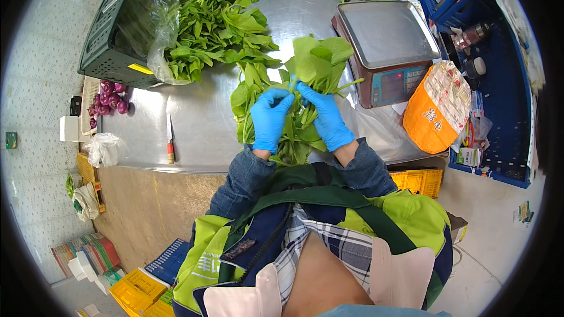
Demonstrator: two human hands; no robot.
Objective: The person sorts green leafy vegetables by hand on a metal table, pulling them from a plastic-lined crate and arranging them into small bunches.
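Note:
Both my hands wear blue gloves and meet over the steel table. My right hand (328,116) grips a bunch of broad-leaved greens (321,55) by the stems, the leaves pointing away from me. Close beside it, my left hand (269,119) has its fingertips pinched together at a stem on the bunch's left side; the fingers partly hide that stem. More loose leafy greens (247,97) lie under and to the left of my hands, and others (294,152) rest between my wrists at the table's near edge.
A large heap of greens (216,26) spills from a plastic-lined green crate (94,59). A red-handled knife (170,141) lies on the steel table (145,127) near purple onions (110,99). Right are a weighing scale (387,35), an orange bag (434,114) and a blue crate (506,110).

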